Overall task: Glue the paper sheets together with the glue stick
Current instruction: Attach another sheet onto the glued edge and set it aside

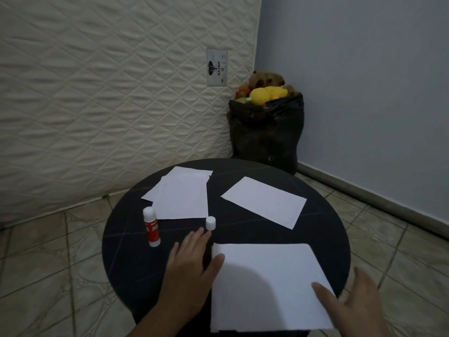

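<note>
Nearest sheet (267, 285): thin, limp, slides easily; I pin it flat, both hands (192, 261) (359, 302) open, no grip. Glue stick (151, 226) uncapped, light, rigid: take its barrel.

We're in a home, likely a spare room or bedroom corner. Quilted mattress (109, 93) stands on edge against the wall, filling the upper left of the frame. Black bag (266, 132) of plush toys (263, 90) sits in the corner, centre right. Tiled floor (48, 263), plain painted wall (364, 81) at right.
</note>
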